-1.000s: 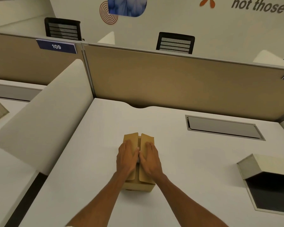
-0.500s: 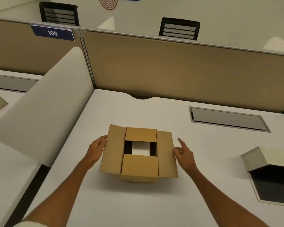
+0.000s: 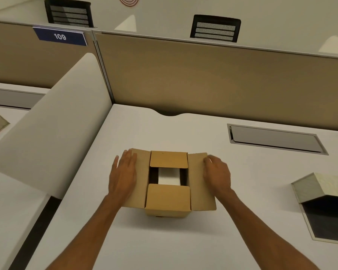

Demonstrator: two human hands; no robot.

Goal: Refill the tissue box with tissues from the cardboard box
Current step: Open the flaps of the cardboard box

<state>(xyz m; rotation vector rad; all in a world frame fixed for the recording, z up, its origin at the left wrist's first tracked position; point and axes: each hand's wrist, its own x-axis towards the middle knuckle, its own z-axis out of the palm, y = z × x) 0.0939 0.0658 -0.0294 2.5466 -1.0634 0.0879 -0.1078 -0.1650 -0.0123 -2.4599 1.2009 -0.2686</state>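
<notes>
A small brown cardboard box (image 3: 167,199) stands on the white desk in front of me, its four flaps spread outward. White tissues (image 3: 168,177) show through the square opening. My left hand (image 3: 123,174) lies flat, palm down, on the left flap. My right hand (image 3: 217,174) rests on the right flap, fingers curled slightly over it. The tissue box (image 3: 320,186), pale with a dark open inside, sits at the right edge of the desk, apart from both hands.
A tan partition wall (image 3: 203,78) closes the back of the desk. A grey cable hatch (image 3: 275,138) is set in the desktop at back right. A white curved divider (image 3: 53,137) borders the left side, with a gap below it.
The box's side flaps were shut under my hands, then swung open. Both hands have moved in from beside the flaps and now press on them.
</notes>
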